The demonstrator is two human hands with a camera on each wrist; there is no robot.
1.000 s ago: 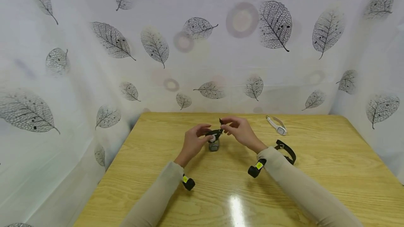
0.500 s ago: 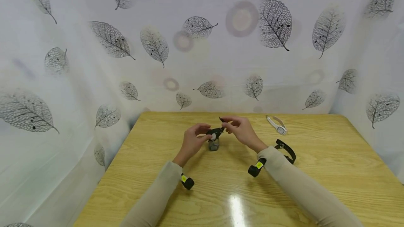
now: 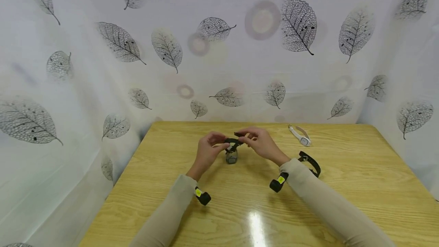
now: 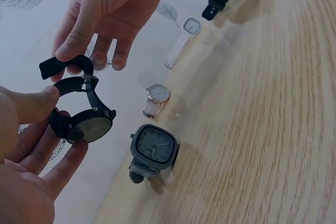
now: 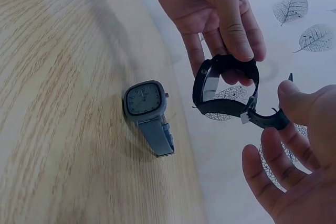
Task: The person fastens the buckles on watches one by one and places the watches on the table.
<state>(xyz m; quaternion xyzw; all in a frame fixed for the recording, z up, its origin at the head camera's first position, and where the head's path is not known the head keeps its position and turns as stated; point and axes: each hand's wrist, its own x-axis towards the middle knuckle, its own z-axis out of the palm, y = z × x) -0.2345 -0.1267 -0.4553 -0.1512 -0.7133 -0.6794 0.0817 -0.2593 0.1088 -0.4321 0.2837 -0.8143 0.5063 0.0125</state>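
Both hands hold a black wristwatch (image 3: 232, 143) raised over the table. My left hand (image 3: 207, 151) grips its case end between thumb and fingers; the round dial (image 4: 93, 129) faces down toward the table in the left wrist view. My right hand (image 3: 260, 142) pinches the free end of the black strap (image 5: 270, 120) between thumb and fingers. The strap is looped through its buckle (image 5: 245, 115), with the tail sticking out past it. Just below the hands, on the table, stands a grey square-faced watch (image 3: 232, 158) with its strap fastened (image 5: 157, 137).
A white watch (image 3: 303, 140) lies at the back right of the wooden table (image 3: 360, 186). A black watch (image 3: 313, 163) is partly behind the right sleeve. The left wrist view also shows a rose-gold watch (image 4: 157, 94). A leaf-print curtain (image 3: 219, 60) hangs behind.
The strap tail in my right fingers has tipped from upright to nearly flat, pointing left. The watch has turned slightly in the left hand. The other watches stay put.
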